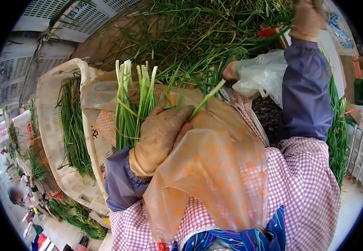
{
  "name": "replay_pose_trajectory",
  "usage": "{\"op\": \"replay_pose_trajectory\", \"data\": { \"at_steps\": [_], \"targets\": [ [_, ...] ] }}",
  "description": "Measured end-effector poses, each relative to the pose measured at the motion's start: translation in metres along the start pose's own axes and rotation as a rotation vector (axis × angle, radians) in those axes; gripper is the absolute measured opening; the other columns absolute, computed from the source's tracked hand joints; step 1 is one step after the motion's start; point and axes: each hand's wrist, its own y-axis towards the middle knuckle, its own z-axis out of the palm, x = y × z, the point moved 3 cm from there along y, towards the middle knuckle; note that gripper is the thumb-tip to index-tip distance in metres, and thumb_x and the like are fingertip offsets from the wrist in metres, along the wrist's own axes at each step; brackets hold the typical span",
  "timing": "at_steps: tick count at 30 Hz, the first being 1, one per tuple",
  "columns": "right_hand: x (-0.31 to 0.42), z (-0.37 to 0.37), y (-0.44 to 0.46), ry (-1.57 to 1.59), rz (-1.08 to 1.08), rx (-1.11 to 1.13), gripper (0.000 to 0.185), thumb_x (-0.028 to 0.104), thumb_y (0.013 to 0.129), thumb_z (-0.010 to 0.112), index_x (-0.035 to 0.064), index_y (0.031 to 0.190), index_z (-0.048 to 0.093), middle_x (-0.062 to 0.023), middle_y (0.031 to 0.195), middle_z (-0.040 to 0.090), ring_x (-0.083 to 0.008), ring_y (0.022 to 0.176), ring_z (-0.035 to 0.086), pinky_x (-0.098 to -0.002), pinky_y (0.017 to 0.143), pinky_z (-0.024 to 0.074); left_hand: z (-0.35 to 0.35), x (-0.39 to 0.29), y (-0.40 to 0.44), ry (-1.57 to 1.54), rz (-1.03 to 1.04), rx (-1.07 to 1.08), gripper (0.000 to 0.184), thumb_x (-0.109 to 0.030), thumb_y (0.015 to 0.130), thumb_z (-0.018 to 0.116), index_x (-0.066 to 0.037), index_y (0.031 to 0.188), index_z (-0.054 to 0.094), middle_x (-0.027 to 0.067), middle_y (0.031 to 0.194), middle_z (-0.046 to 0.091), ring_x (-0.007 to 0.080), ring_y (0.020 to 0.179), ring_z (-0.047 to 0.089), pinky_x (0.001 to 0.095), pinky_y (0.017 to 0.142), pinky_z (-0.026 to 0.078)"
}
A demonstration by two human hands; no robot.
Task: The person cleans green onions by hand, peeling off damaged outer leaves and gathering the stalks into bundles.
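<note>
My gloved left hand [160,131] rests on an orange-spotted plastic apron [215,163] over my lap. Its fingers are closed around a green stalk, apparently a garlic chive [208,97], whose pale end points up and to the right. Just left of that hand, bunches of garlic chives [125,100] lie with their white ends away from me. My right hand [309,21], also gloved, is stretched out at the top right, beside a large heap of loose greens [215,25]. Its fingers are partly cut off by the frame edge, so what they hold cannot be made out.
To my left stands a cream plastic basket [47,104] with more greens [74,125] inside. White slatted crates [26,54] are stacked behind it. A clear plastic bag [261,71] lies near my right arm. Further greens [336,138] lie at the right. A person [24,194] is far left.
</note>
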Motion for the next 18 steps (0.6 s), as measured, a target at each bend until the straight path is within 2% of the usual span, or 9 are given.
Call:
{"op": "replay_pose_trajectory", "data": {
  "at_steps": [4, 5, 6, 8, 10, 11, 14, 17, 18],
  "targets": [
    [0.006, 0.083, -0.122, 0.181, 0.472, 0.791, 0.024, 0.016, 0.082, 0.067, 0.0006, 0.1, 0.065, 0.0016, 0.068, 0.056, -0.0085, 0.071, 0.054, -0.0255, 0.066, 0.0477, -0.026, -0.023, 0.003, 0.082, 0.065, -0.029, 0.032, -0.009, 0.078, 0.059, -0.003, 0.109, 0.056, 0.0121, 0.102, 0.061, 0.028, 0.097, 0.058, 0.042, 0.091, 0.04],
    [0.021, 0.092, -0.132, 0.076, 0.547, 1.046, 0.028, 0.021, 0.086, 0.063, 0.0036, 0.107, 0.063, 0.0001, 0.075, 0.06, -0.0091, 0.07, 0.054, -0.0244, 0.064, 0.0478, -0.035, -0.024, -0.001, 0.041, 0.081, -0.059, 0.034, -0.004, 0.076, 0.061, -0.002, 0.11, 0.055, 0.0133, 0.106, 0.061, 0.0279, 0.099, 0.057, 0.0413, 0.091, 0.041],
    [0.012, 0.122, -0.161, 0.374, 0.754, 1.223, 0.031, 0.027, 0.085, 0.064, 0.0039, 0.106, 0.064, -0.0013, 0.072, 0.06, -0.0069, 0.061, 0.052, -0.022, 0.054, 0.045, -0.042, -0.016, -0.018, -0.058, 0.08, -0.309, 0.038, -0.003, 0.075, 0.063, -0.001, 0.112, 0.054, 0.0164, 0.109, 0.059, 0.0292, 0.102, 0.056, 0.0403, 0.091, 0.042],
    [0.025, 0.125, -0.177, 0.49, 0.959, 1.125, 0.03, 0.031, 0.084, 0.065, 0.0028, 0.097, 0.064, 0.003, 0.061, 0.052, -0.0033, 0.05, 0.044, -0.0197, 0.042, 0.0342, -0.053, -0.007, -0.033, -0.162, 0.096, -0.566, 0.042, -0.003, 0.074, 0.066, 0.0, 0.115, 0.053, 0.0194, 0.112, 0.057, 0.0305, 0.104, 0.055, 0.0393, 0.091, 0.042],
    [0.04, 0.123, -0.179, 0.46, 1.099, 1.178, 0.029, 0.03, 0.084, 0.065, 0.0028, 0.093, 0.064, 0.0043, 0.06, 0.051, -0.0026, 0.048, 0.042, -0.0197, 0.041, 0.0317, -0.073, 0.002, -0.037, 0.071, -0.293, -0.865, 0.057, -0.013, 0.073, 0.073, 0.002, 0.122, 0.048, 0.0235, 0.113, 0.054, 0.034, 0.105, 0.054, 0.0397, 0.094, 0.041],
    [0.037, 0.123, -0.184, 0.551, 1.101, 1.111, 0.025, 0.029, 0.084, 0.065, 0.0042, 0.091, 0.064, 0.0047, 0.06, 0.051, -0.0028, 0.048, 0.042, -0.0194, 0.042, 0.0313, -0.075, 0.008, -0.036, 0.069, -0.293, -0.872, 0.057, -0.013, 0.073, 0.073, 0.002, 0.122, 0.048, 0.0235, 0.113, 0.054, 0.034, 0.105, 0.054, 0.0397, 0.094, 0.041],
    [0.041, 0.121, -0.178, 0.665, 0.993, 1.082, 0.021, 0.027, 0.083, 0.065, 0.0059, 0.088, 0.065, 0.0049, 0.062, 0.053, -0.0033, 0.049, 0.042, -0.0195, 0.043, 0.0316, -0.074, 0.032, -0.023, 0.523, -0.275, -0.343, 0.09, -0.04, 0.064, 0.078, 0.002, 0.132, 0.036, 0.0255, 0.119, 0.051, 0.034, 0.112, 0.05, 0.0441, 0.097, 0.038],
    [0.043, 0.124, -0.172, 0.71, 0.841, 1.072, 0.02, 0.026, 0.083, 0.065, 0.006, 0.088, 0.064, 0.0052, 0.063, 0.054, -0.0034, 0.051, 0.042, -0.0197, 0.045, 0.0328, -0.063, 0.036, -0.014, 0.356, -0.336, -0.211, 0.095, -0.044, 0.064, 0.077, 0.0, 0.135, 0.032, 0.0242, 0.117, 0.054, 0.0332, 0.11, 0.052, 0.0445, 0.094, 0.039],
    [0.046, 0.123, -0.165, 0.686, 0.79, 1.077, 0.019, 0.024, 0.084, 0.063, 0.0058, 0.088, 0.064, 0.0048, 0.063, 0.054, -0.0035, 0.051, 0.043, -0.0196, 0.045, 0.0331, -0.06, 0.046, -0.015, 0.162, -0.485, -0.181, 0.091, -0.033, 0.067, 0.077, -0.002, 0.137, 0.028, 0.0195, 0.11, 0.059, 0.0285, 0.102, 0.056, 0.0397, 0.09, 0.043]
  ]
}}
